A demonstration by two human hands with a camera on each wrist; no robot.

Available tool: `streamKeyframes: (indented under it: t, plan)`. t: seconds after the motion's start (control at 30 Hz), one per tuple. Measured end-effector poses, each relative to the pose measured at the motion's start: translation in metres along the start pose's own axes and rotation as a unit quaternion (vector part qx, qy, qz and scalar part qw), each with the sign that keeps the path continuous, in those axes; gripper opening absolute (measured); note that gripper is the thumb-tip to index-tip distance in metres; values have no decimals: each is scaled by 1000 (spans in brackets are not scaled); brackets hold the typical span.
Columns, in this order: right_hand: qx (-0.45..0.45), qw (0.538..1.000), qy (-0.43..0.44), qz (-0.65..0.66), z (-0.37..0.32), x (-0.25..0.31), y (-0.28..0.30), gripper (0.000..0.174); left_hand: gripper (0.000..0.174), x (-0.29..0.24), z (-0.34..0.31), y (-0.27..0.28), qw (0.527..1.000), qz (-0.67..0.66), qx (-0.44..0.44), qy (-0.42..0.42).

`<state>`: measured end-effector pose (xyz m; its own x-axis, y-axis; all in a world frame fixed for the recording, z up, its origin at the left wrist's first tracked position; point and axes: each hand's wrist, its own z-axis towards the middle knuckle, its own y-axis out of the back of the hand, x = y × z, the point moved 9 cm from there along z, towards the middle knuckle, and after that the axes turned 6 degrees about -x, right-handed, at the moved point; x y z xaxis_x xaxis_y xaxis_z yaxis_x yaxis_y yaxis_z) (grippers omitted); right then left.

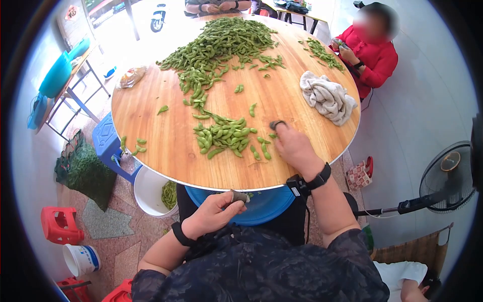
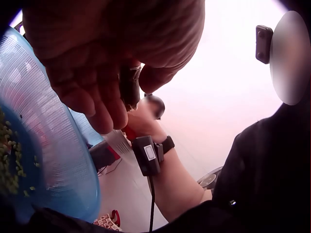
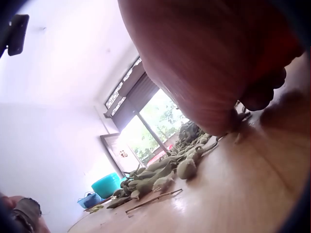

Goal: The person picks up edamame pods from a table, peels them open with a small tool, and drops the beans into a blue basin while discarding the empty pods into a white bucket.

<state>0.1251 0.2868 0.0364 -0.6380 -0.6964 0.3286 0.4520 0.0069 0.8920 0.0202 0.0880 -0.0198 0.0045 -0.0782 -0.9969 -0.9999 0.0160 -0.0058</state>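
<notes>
My left hand is just off the table's near edge, over a blue basin. A dark grey finger cover with a frayed end sits on one of its fingers. In the left wrist view its fingers are loosely bent, with no pod between them. My right hand reaches down to the tabletop, blurred, with a dark finger cover too. Its fingertips are right at a green soybean pod; I cannot tell whether they pinch it. Left of it lies a small heap of pods.
A large pod pile covers the far side of the round table. A crumpled cloth lies at right. A person in red handles pods there. Below left stand a white bucket and blue stool; a fan stands right.
</notes>
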Motion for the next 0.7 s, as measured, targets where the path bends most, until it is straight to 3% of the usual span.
streamKeyframes:
  t: [0.03, 0.17, 0.23, 0.27, 0.3, 0.33, 0.37, 0.43, 0.5, 0.6, 0.7]
  plan:
    - [12, 999, 32, -22, 1, 5, -4, 25, 21, 0, 0, -2, 1000, -1, 1, 0]
    - [-8, 999, 24, -28, 4, 6, 0, 25, 21, -4, 0, -1, 1000, -8, -16, -10]
    - [-35, 980, -27, 193, -4, 4, 8, 21, 21, -2, 3, 4, 999, 10, -38, 4]
    - [-28, 980, -24, 195, -13, 16, 8, 21, 22, 1, 4, 7, 998, 29, -56, 22]
    - [15, 907, -116, 403, -26, 30, 5, 21, 22, 1, 6, 4, 997, 25, -61, 27]
    - [59, 780, -206, 588, -42, 47, -8, 21, 21, -5, 10, 1, 996, -37, -82, 19]
    - [67, 777, -208, 591, -52, 60, -16, 21, 19, -8, 12, 1, 990, -97, -103, 11]
    - [58, 715, -207, 665, -67, 82, -27, 24, 16, -7, 16, -2, 992, -77, -101, 7]
    - [52, 716, -207, 665, -77, 91, -34, 26, 12, -16, 17, -2, 995, -31, -95, -28]
    - [38, 717, -212, 663, -84, 94, -34, 26, 14, -7, 10, 7, 992, 59, -111, -12]
    - [71, 752, -211, 621, -86, 86, -31, 18, 15, -8, 0, 10, 996, 28, -81, -6]
